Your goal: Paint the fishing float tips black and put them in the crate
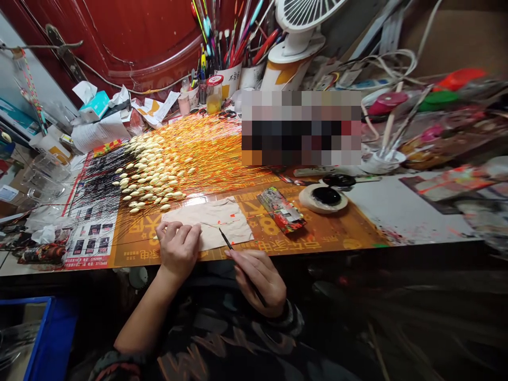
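My left hand [178, 248] is closed over the left part of a pale cloth or paper sheet [212, 239]. A thin fishing float seems pinched in it; its body is hidden by the fingers. The float's slim tip [250, 216] reaches right, over the sheet to a paint-smeared block [282, 210]. In my right hand [264, 283] is a slim dark paintbrush [227, 239], gripped between thumb and fingers. Its bristles point up and left, over the sheet near a few red-orange spots. A round holder with black paint [327, 195] sits right of the block.
Many fishing floats [159, 177] with cream bodies lie in a dense row across the orange-covered table [138, 248]. Behind stand brush-filled cups [230, 79], a red-lidded jar [215, 94] and a white fan [301, 32]. Paint pots [387, 103] crowd the right; a blue bin [55, 328] sits lower left.
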{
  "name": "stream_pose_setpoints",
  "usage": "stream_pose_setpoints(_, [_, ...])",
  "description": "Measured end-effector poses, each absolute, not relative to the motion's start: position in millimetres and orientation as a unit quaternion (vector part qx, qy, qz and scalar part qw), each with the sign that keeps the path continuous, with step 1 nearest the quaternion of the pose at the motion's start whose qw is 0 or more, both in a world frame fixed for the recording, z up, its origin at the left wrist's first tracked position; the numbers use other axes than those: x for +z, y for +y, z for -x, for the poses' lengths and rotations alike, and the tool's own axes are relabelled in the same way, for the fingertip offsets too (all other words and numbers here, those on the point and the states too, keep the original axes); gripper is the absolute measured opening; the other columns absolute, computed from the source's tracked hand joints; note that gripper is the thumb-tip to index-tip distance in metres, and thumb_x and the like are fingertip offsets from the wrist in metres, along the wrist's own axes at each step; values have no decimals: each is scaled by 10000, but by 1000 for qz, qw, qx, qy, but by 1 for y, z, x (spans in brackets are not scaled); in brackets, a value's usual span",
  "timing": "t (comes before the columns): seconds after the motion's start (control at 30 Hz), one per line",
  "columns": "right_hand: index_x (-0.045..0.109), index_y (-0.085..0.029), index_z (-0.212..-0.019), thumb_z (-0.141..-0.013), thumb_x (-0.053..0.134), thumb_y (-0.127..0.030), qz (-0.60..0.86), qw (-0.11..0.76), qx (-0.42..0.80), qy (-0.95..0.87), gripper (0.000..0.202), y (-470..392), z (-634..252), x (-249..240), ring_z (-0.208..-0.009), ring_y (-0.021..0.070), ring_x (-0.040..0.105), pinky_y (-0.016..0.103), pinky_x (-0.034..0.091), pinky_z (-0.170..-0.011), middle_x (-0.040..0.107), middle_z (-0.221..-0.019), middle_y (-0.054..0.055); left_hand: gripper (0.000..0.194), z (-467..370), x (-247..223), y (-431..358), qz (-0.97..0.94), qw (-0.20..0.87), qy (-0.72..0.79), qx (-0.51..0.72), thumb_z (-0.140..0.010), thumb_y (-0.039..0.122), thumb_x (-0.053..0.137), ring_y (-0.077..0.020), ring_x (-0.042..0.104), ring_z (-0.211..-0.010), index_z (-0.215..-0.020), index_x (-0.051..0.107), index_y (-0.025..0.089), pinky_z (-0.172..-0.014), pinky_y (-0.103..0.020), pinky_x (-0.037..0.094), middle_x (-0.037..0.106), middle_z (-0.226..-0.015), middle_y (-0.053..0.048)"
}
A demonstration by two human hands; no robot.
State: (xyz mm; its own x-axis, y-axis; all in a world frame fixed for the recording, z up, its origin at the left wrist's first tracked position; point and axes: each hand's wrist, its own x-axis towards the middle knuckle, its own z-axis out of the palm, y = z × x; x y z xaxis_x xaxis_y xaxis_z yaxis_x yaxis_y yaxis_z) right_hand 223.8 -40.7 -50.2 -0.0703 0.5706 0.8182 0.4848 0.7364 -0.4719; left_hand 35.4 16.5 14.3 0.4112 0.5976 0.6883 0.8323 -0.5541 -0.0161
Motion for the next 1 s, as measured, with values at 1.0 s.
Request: stream_pose_setpoints(1.0, [432, -194, -1467, -892, 559, -23, 358, 547, 41, -755, 613, -41, -213, -45, -970, 231, 636, 377, 573, -782, 699, -1128, 112, 131, -35, 11, 16, 818, 178, -441, -324, -917, 205, 610, -196, 587, -844, -1037, 663, 203, -874, -416, 323, 726, -820, -15])
